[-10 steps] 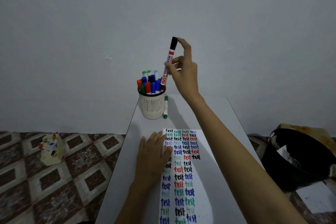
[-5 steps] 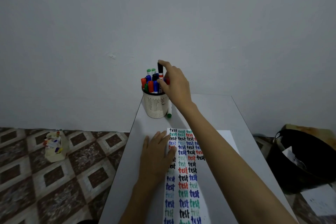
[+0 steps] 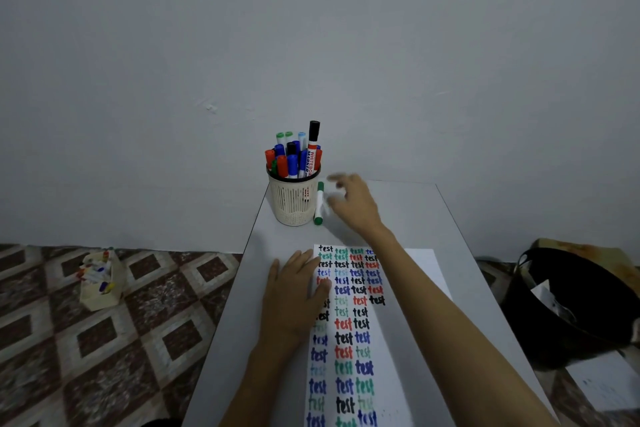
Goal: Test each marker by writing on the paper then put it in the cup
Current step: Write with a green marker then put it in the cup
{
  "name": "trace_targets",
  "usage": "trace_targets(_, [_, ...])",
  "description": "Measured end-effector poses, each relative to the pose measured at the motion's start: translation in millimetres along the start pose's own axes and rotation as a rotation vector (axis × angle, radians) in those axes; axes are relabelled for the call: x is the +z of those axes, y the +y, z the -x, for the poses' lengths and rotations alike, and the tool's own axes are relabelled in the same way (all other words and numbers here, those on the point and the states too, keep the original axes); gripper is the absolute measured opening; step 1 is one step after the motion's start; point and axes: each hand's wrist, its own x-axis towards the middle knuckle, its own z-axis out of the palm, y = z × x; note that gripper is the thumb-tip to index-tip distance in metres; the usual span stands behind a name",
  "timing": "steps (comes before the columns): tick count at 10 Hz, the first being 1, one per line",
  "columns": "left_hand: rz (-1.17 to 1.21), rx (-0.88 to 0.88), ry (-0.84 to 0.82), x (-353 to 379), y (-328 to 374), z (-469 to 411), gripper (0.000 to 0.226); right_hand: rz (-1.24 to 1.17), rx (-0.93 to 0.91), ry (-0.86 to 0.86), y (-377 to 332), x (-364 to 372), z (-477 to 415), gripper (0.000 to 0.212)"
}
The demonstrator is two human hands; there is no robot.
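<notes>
Green marker point(image 3: 319, 203): we are seeing it lying on the grey table point(image 3: 408, 211), touching or just beside the cup point(image 3: 293, 199) on the cup's 3 o'clock side. Its long axis is running 12 to 6, green cap at the far end, green tail at the near end. Our right hand point(image 3: 356, 201) is hovering just beside it at its 3 o'clock, fingers spread and blurred, gripping nothing. Our left hand point(image 3: 294, 291) is lying flat and open on the left edge of the paper point(image 3: 419, 263), pinning it, well toward 6 o'clock of the marker. We are judging the right hand far the nearer, so the pickup is falling to it: a short reach toward 9 o'clock, closing across the barrel. The cup is standing full of upright markers, a black-capped one point(image 3: 312, 146) tallest. Crowding could make the drop-in fiddly.
</notes>
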Motion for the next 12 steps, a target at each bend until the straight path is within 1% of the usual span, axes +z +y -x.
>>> trace_targets(1, [0.002,-0.004,-0.003,-0.5,0.6,-1.5,0.064,0.269,0.029,-0.258,7.3,18.6,14.0,0.067])
trace_targets(2, [0.002,-0.004,0.003,0.2,0.4,-1.8,0.064,0.33,0.015,-0.146,8.5,26.7,20.8,0.056])
trace_targets(3, [0.002,-0.006,0.006,1.7,-1.2,-1.6,0.064,0.267,0.031,-0.059,6.0,26.5,25.3,0.042])
trace_targets(4, [0.013,-0.001,0.027,1.7,-0.7,-1.1,0.063,0.177,0.11,-0.014,6.1,22.9,27.4,0.029])
trace_targets(5, [0.021,-0.005,0.03,0.1,0.9,-0.1,0.063,-0.128,0.232,0.177,11.6,15.1,30.7,0.024])
trace_targets(6, [0.059,-0.001,0.042,-2.3,3.0,0.2,0.062,-0.673,0.38,0.37,9.1,-2.2,46.0,0.009])
trace_targets(7, [0.147,-0.014,0.106,-4.9,7.5,1.1,0.062,-0.959,0.348,0.441,5.6,-21.6,69.2,0.017])
trace_targets(8, [0.188,0.037,0.192,-8.9,13.0,0.1,0.069,-1.006,0.297,0.291,-1.0,-30.0,96.4,0.024])
trace_targets(9, [0.165,0.161,0.183,-9.3,17.9,2.5,0.063,-0.954,0.228,0.105,-12.5,-30.3,124.1,0.031])
trace_targets(10, [0.156,0.189,0.118,-9.2,22.6,8.5,0.052,-1.0,0.176,0.016,-18.6,-25.3,141.1,0.028])
trace_targets(11, [0.211,0.231,0.108,-10.2,25.5,11.8,0.051,-1.033,0.167,-0.072,-13.5,-16.9,147.2,0.022])
trace_targets(12, [0.181,0.292,0.099,-12.0,27.2,12.4,0.049,-1.021,0.181,-0.081,-6.8,-11.5,149.2,0.013])
